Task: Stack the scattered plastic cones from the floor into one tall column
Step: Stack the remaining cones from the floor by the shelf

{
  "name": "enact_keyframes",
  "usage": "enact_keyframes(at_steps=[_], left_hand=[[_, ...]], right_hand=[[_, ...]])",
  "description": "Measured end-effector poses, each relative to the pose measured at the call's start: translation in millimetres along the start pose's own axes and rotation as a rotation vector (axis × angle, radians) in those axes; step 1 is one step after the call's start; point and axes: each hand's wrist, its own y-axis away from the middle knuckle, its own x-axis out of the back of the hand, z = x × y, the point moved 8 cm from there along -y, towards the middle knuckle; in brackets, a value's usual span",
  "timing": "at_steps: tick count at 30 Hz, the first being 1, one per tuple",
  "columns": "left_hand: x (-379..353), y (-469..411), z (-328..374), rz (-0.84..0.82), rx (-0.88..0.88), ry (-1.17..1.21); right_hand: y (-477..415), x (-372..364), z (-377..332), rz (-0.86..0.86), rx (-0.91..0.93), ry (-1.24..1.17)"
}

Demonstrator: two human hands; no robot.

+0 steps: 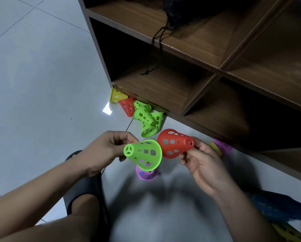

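Left hand [104,149] pinching green cone [143,152], right hand [201,160] clamped on red cone's [175,143] tip: light, stiff, perforated plastic, probably best gripped near narrow ends.

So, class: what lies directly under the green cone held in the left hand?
Below the green cone in the left hand, a purple cone sits on the floor. The green cone's rim covers its upper part, so its top cannot be seen.
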Motion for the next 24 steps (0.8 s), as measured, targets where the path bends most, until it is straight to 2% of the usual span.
enact_keyframes(at_steps=[4, 8, 12, 15, 18, 24], left_hand=[[-3.6, 1.3, -5.4, -0.055, 0.012, -0.042], [-3.8, 1.7, -10.5, -0.057, 0.028, -0.054], [-10.6, 0.0, -17.8, -0.100, 0.045, -0.256], [-12.5, -2.1, -21.5, -0.077, 0.038, -0.398], [-12.8, -4.9, -21.0, -0.079, 0.007, -0.500], [3.1, -20.7, -30.8, -0.028, 0.001, -0.423]], right_hand=[[6.4, -7.8, -3.6, -0.035, -0.020, 0.003], [9.6, 0.4, 0.6, 0.043, -0.037, -0.070], [15.7, -6.6, 7.9, -0.011, -0.044, -0.048], [20.0, -18.8, 14.4, -0.121, -0.035, 0.076], [20.2, -20.3, 21.2, -0.159, -0.010, 0.284], [13.6, -5.2, 43.4, -0.154, -0.033, 0.573]])
